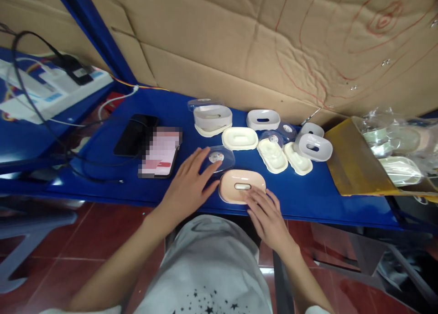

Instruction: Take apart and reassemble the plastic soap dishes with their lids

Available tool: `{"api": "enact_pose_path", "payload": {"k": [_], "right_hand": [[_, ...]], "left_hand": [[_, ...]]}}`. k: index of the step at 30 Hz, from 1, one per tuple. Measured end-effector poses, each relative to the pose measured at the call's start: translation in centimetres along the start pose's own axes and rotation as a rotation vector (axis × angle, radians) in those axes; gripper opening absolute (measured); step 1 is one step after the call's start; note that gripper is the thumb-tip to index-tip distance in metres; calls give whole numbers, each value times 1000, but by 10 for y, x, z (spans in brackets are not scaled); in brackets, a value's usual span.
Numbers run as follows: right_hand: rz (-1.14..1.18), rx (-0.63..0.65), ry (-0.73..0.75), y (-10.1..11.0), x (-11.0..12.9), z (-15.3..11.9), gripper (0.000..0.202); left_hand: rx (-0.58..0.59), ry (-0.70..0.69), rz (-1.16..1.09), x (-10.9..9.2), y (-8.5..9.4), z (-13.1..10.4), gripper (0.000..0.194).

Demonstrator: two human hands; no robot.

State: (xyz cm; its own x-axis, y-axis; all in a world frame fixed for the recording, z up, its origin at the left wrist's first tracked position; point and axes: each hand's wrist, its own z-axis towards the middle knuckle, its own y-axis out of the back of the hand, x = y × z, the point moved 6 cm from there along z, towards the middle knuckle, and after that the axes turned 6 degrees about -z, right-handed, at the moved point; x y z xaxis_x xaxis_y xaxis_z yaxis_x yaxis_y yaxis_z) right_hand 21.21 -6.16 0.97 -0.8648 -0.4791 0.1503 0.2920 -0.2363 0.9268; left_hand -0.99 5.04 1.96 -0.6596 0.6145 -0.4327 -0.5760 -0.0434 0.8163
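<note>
A peach soap dish (pixel 232 193) with a slot in its middle lies near the table's front edge. My right hand (pixel 268 216) touches its right side, fingers stretched out over the rim and partly inside. To the left, my left hand (pixel 191 179) is open with its fingers spread over a clear plastic lid (pixel 227 158) bearing a round sticker. The left thumb comes close to the peach dish's left rim; whether it touches I cannot tell. Just behind the lid sits a cream soap tray (pixel 240 138).
White soap dishes (pixel 263 120), cream trays (pixel 273 155) and clear lids stand at the back. On the right, a cardboard box (pixel 342 163) holds wrapped dishes. At left are a lit phone (pixel 160 152), a dark phone (pixel 132 133), cables and a power strip (pixel 68 92).
</note>
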Motion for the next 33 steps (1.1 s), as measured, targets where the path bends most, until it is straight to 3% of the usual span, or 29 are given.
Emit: {"api": "enact_pose_path", "payload": {"k": [3,5,9,12,15,20,33], "right_hand": [[8,-23,-16,-3,-4,1,66],[12,-35,-41,-4,-7,1,64],[14,-140,-103,7,-19,-1,74],[1,-208,-99,18,-27,2,81],[-12,-188,-46,22,-33,8,80],[33,-105,0,18,-36,11,68],[70,-160,-11,11,-44,4,73]], "left_hand": [[84,116,26,25,-2,12,63],[68,131,-13,30,1,16,61],[-66,108,-174,8,16,9,57],[4,-10,-276,-24,11,-1,61],[98,-141,-303,-45,-5,-7,66],[158,-172,-310,-43,-21,-4,69],[209,-193,-374,-38,-25,4,68]]}}
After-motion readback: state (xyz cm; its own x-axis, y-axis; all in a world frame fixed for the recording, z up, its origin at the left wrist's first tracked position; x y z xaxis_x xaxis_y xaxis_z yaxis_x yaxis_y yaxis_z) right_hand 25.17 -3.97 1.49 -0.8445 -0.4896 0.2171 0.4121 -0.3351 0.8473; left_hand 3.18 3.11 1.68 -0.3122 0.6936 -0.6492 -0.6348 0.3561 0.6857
